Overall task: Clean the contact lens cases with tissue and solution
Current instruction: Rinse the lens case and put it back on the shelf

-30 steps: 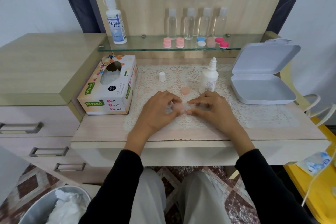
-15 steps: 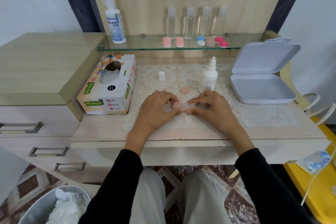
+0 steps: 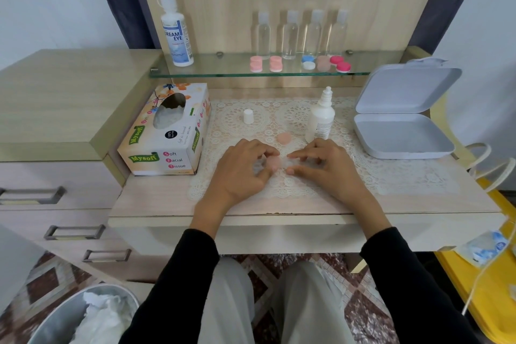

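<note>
Contact lens case (image 3: 275,162), a small translucent piece with a pale pink cap on one end, sits low over the middle of a lace mat (image 3: 391,176) on the counter (image 3: 167,204), held between a seated person's two hands. The left hand (image 3: 245,169) has its fingers curled and pinches the pink-capped end; the right hand (image 3: 325,165) closes forefinger and thumb on the clear end opposite (that end is blurred, so the exact grip is hard to read). Both wrists lie near the counter's front edge, in black sleeves.

Just behind the hands a loose pink cap (image 3: 284,138) lies flat on the mat. Beside it, to the right, a white solution bottle (image 3: 321,117) stands upright with its nozzle bare, while a small white cap (image 3: 248,116) stands apart to the left. A tissue box (image 3: 167,131) rests at the mat's left edge, and a grey hinged box (image 3: 402,131) lies open at the right.

Above, a glass shelf (image 3: 223,64) carries a large labelled bottle (image 3: 176,33), a row of four clear bottles (image 3: 290,36) and, in front of them, more lens cases (image 3: 276,64) in pink, blue and red. A metal bin (image 3: 55,321) with crumpled white tissue (image 3: 103,313) stands on the floor at lower left.
</note>
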Motion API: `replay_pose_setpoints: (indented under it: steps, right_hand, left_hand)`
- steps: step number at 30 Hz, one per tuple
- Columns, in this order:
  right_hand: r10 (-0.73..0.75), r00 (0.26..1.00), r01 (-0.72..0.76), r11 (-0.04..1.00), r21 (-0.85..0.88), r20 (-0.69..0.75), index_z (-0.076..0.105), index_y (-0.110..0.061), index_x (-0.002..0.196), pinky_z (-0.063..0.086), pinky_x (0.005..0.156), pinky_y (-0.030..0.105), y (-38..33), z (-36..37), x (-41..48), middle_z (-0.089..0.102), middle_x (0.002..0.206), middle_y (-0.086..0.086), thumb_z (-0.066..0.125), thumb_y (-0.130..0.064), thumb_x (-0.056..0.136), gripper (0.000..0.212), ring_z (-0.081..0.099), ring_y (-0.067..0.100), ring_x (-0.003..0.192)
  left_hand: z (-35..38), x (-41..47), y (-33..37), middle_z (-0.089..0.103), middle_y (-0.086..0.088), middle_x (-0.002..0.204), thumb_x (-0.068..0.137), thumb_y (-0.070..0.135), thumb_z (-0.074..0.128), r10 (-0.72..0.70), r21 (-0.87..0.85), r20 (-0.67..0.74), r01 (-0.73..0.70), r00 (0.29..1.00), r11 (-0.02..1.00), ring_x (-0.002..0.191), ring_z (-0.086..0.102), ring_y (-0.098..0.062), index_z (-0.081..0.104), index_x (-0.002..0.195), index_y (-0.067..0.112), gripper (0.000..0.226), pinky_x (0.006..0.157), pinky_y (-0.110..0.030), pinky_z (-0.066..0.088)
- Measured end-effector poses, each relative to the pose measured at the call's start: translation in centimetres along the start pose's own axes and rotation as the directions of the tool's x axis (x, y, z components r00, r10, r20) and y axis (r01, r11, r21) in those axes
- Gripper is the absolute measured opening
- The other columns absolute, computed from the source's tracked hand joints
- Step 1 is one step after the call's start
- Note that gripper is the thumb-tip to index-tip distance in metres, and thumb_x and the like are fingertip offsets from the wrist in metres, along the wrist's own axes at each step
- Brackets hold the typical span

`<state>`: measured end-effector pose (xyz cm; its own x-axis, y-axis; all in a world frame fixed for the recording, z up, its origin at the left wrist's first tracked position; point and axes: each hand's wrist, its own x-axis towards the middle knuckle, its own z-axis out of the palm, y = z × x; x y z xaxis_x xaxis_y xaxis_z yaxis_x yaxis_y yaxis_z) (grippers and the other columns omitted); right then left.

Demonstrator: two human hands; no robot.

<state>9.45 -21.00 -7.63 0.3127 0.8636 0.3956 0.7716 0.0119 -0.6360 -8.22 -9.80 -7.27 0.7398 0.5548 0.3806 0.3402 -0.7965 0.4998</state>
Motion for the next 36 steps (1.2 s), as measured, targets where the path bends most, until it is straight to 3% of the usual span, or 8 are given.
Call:
replay_pose_setpoints:
  steps: [4,9,16,23,27,36]
  right_hand:
    - [0.002,1.000,-0.002,1.000,-0.011,0.001,0.074,-0.036,0.097,0.035,0.068,0.021,0.01,0.04,-0.01,0.058,0.084,-0.015,0.077,-0.053,0.068,0.033,0.047,-0.002,0.085]
    - [0.006,1.000,-0.006,1.000,-0.012,0.004,0.074,-0.037,0.098,0.034,0.068,0.021,0.05,0.06,-0.01,0.058,0.084,-0.015,0.077,-0.053,0.068,0.034,0.047,-0.003,0.086]
    - [0.008,1.000,-0.007,1.000,-0.004,0.006,0.075,-0.036,0.097,0.035,0.068,0.020,-0.04,0.01,0.00,0.059,0.084,-0.013,0.078,-0.050,0.069,0.032,0.048,-0.001,0.085]
    - [-0.001,1.000,0.001,1.000,-0.018,0.005,0.075,-0.035,0.098,0.034,0.069,0.017,-0.11,0.02,-0.01,0.059,0.085,-0.014,0.078,-0.049,0.069,0.033,0.048,-0.002,0.086]
    - [-0.002,1.000,0.002,1.000,-0.027,0.001,0.075,-0.036,0.098,0.034,0.068,0.016,-0.04,0.00,0.06,0.058,0.084,-0.013,0.077,-0.050,0.069,0.033,0.047,-0.003,0.085]
    - [-0.010,1.000,0.010,1.000,-0.016,0.003,0.075,-0.035,0.097,0.034,0.068,0.020,-0.10,-0.03,-0.03,0.059,0.084,-0.013,0.078,-0.050,0.069,0.031,0.047,-0.003,0.085]
  left_hand:
    - [0.04,0.02,0.01,0.062,0.017,0.093,0.076,0.055,0.068,-0.064,-0.009,-0.063,0.063,0.996,0.998,0.092,0.050,-0.005,0.065,0.102,0.029,0.037,0.080,-0.027,0.043]
    - [0.07,0.13,0.04,0.062,0.016,0.089,0.077,0.052,0.069,-0.074,0.010,-0.048,0.074,0.996,0.997,0.091,0.049,-0.006,0.067,0.094,0.028,0.029,0.076,-0.025,0.041]
    - [-0.02,0.15,-0.05,0.062,0.010,0.093,0.080,0.047,0.057,-0.012,0.019,0.005,0.012,1.000,1.000,0.092,0.050,-0.014,0.069,0.103,0.029,0.032,0.081,-0.036,0.043]
    - [-0.04,-0.11,0.16,0.062,0.017,0.092,0.078,0.053,0.060,-0.044,0.001,-0.045,0.044,0.998,0.999,0.093,0.051,-0.006,0.065,0.109,0.033,0.038,0.081,-0.028,0.043]
    - [-0.06,-0.08,0.16,0.063,0.018,0.089,0.074,0.052,0.072,-0.104,-0.063,-0.057,0.101,0.993,0.993,0.091,0.050,0.000,0.064,0.096,0.032,0.031,0.075,-0.019,0.041]
    - [-0.07,0.03,-0.17,0.061,0.012,0.097,0.084,0.031,0.068,-0.039,-0.046,0.003,0.039,0.999,0.998,0.097,0.049,-0.010,0.067,0.104,0.031,0.021,0.083,-0.034,0.045]
